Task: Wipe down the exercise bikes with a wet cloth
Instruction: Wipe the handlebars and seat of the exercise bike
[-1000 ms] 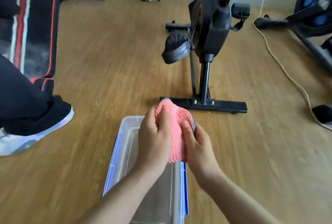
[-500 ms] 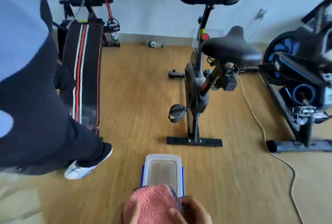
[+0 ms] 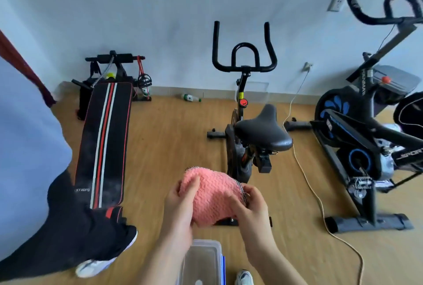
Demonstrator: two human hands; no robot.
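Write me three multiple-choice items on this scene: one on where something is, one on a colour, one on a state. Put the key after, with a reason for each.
1. Where does the clear tub stand?
A) on a shelf
B) on the floor
C) on a table

2. What colour is the cloth?
A) blue
B) white
C) pink

3. How is the cloth held?
A) gripped by the left hand and the right hand
B) hanging from a hook
C) lying flat on the floor

Key:
1 B, the tub sits on the wood floor at the bottom edge of the view.
2 C, its knobbly surface is plainly pink.
3 A, fingers of both hands curl round the cloth, which is held up off the floor.
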